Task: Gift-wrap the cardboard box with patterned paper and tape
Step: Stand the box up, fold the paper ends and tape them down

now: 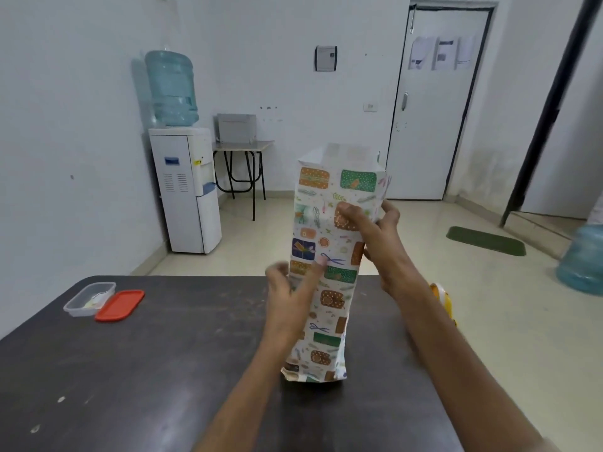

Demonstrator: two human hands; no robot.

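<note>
Dark table [163, 370], box [321, 288] stood on end near its middle, wrapped in patterned paper [313, 197] w/ the top end open. R hand [372, 230] pinches the paper at upper right edge, thumb in front, fingers behind. L hand [287, 298], blurred, fingers spread, one fingertip on the paper's front. Clear tub [88, 298] far left, red lid [120, 305] touching it.

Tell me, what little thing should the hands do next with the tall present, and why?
Probably fold down the open paper top of the tall box wrapped in colourful gift-patterned paper. It stands upright on the dark table; the right hand grips it, the left hand touches its front.
</note>
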